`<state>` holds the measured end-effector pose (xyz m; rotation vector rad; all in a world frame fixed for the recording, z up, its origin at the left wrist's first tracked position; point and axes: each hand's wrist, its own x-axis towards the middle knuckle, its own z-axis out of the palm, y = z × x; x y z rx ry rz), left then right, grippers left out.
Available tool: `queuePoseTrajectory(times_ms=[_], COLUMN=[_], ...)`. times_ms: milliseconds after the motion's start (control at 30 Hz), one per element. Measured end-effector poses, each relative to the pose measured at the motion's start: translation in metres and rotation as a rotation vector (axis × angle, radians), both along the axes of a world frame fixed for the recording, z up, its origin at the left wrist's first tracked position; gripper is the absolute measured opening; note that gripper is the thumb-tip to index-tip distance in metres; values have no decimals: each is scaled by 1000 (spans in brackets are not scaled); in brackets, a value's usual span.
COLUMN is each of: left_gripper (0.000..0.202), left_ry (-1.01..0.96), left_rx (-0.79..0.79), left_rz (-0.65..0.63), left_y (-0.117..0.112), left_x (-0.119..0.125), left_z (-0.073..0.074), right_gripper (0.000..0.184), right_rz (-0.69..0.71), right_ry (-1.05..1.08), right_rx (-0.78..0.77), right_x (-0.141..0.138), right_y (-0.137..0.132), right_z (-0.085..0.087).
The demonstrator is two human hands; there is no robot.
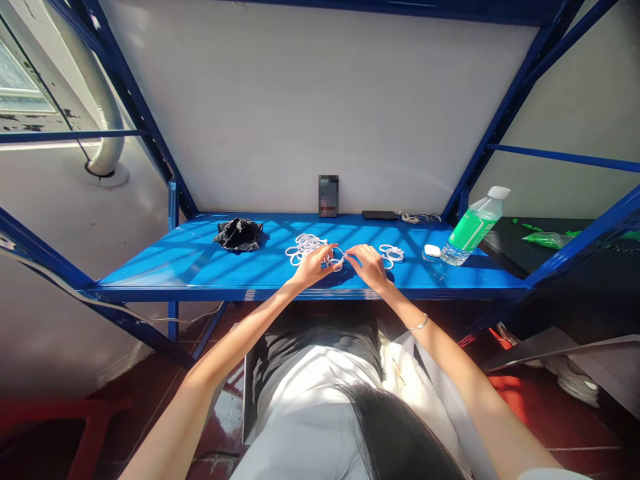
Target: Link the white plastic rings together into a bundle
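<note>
On the blue shelf [190,267] my left hand [314,265] and my right hand [369,264] meet near the front edge. Both pinch a small white ring [339,259] between their fingertips. A loose pile of several white rings [305,245] lies just behind my left hand. A smaller cluster of white rings [391,253] lies just right of my right hand. A thin bracelet [420,324] sits on my right wrist.
A crumpled black bag [239,234] lies at the left. A dark box [329,195] stands against the back wall, with a phone [379,215] and a cable [419,217] beside it. A white earbud case [432,251] and green-labelled bottle [473,227] stand at the right.
</note>
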<state>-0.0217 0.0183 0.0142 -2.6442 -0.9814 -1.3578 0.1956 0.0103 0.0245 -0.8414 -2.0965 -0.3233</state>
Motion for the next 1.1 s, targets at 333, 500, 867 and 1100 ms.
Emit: queuePoseTrajectory(times_ms=[333,500,867,1100], left_gripper=[47,43,46,45], left_ry=[-10,-34,-15,13], left_rx=[9,32,39,19], left_rz=[43,23,-10,-34], left_y=[-1,1,0,0], left_x=[1,1,2,1], left_z=[-2,-3,-3,-4], right_gripper=[29,32,34,27], right_rz=[0,-5,1,39], right_ry=[4,1,-62,-48], right_rx=[-15,-39,-94,-86], right_x=[-1,-2,-1,3], right_y=[-1,-2,0,3], right_z=[-1,1,-1,-5])
